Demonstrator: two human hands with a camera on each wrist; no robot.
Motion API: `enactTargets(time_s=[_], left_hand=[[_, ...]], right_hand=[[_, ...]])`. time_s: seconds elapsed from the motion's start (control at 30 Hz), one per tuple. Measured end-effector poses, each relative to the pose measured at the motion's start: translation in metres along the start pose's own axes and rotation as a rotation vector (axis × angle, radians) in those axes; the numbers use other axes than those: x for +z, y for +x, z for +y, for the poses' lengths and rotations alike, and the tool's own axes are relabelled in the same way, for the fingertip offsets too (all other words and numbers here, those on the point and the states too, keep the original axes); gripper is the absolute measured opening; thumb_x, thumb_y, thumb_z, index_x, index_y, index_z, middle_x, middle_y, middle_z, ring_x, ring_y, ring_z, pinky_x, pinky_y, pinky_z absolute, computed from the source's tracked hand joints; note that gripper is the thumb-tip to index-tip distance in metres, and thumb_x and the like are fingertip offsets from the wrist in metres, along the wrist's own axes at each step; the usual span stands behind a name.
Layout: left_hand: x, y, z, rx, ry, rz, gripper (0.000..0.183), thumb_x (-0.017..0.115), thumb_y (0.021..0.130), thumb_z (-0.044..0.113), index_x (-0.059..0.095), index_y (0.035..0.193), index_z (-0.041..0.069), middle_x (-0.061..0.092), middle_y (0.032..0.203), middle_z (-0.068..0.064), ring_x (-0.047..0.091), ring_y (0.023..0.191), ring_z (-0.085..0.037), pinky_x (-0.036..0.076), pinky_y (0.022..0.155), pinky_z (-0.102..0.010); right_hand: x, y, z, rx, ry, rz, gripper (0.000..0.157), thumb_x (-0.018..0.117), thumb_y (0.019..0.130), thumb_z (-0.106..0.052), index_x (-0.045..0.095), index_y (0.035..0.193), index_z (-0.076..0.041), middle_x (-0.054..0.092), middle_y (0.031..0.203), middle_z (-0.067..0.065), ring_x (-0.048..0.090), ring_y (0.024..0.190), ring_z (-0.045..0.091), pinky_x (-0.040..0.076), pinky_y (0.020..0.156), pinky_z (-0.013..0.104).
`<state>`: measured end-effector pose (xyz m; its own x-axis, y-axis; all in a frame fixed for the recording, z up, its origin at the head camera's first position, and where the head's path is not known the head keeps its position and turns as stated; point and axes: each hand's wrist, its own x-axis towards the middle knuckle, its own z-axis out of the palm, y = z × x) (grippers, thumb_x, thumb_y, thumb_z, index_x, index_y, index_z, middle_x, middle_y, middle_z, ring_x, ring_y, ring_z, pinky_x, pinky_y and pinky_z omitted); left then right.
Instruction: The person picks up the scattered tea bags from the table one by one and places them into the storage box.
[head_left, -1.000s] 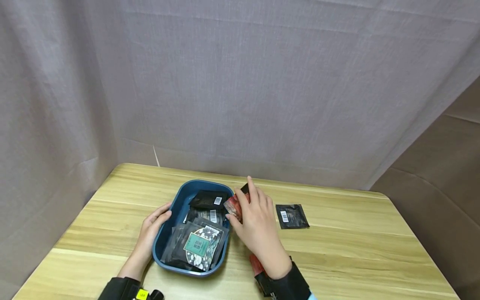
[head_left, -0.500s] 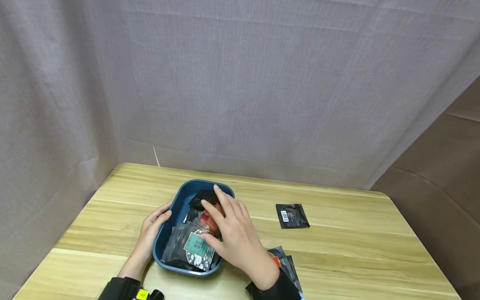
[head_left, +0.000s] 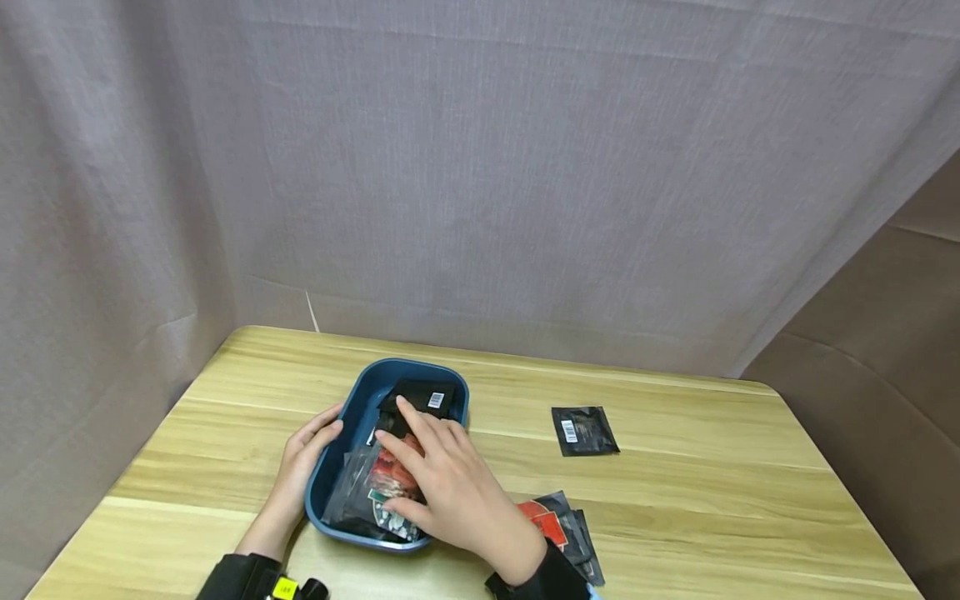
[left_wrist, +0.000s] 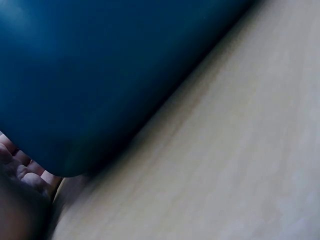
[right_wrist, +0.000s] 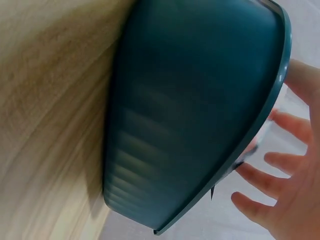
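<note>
Inside a dark blue plastic tub (head_left: 463, 400) lie several black sachets, one with a barcode (head_left: 436, 400) at the far end. My right hand (head_left: 450, 487) is over the tub, its thumb and fingertips at a red-and-black sachet (head_left: 393, 471) lying across the others. From the side, the right wrist view shows the spread fingers of the right hand (right_wrist: 287, 165) at the tub's rim, the held sachet's edge (right_wrist: 255, 142) at their tips. My left hand (head_left: 300, 458) rests along the tub's left outer wall, fingertips right at the rim; the left wrist view shows part of its fingers (left_wrist: 32, 172) beside the wall.
One black sachet (head_left: 585, 431) lies alone on the wooden table (head_left: 712, 500), right of the tub. Nearer, beside the right wrist, is a small overlapping pile of sachets with red labels (head_left: 562, 529). A grey curtain (head_left: 525, 192) hangs behind the table.
My right hand has carried the red-and-black sachet leftward from beyond the tub's right rim down onto the sachets inside. The pile by the right sleeve shows more. The left hand has stayed put.
</note>
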<state>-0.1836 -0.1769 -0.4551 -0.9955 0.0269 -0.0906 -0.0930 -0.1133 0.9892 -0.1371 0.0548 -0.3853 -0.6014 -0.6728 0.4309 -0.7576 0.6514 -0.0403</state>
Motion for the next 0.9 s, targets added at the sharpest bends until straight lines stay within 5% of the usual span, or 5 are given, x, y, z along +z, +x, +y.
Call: enactTargets(time_s=[0.9], left_hand=[[-0.0002, 0.0004, -0.0009, -0.001, 0.012, 0.018, 0.051, 0.052, 0.104, 0.028, 0.045, 0.147, 0.002, 0.044, 0.148, -0.009, 0.05, 0.116, 0.0, 0.044, 0.092, -0.015]], right_hand=[[-0.0016, -0.0022, 0.0001, 0.096, 0.011, -0.074, 0.062, 0.072, 0.089, -0.046, 0.053, 0.141, -0.018, 0.022, 0.161, 0.011, 0.032, 0.142, 0.029, 0.032, 0.111, 0.055]])
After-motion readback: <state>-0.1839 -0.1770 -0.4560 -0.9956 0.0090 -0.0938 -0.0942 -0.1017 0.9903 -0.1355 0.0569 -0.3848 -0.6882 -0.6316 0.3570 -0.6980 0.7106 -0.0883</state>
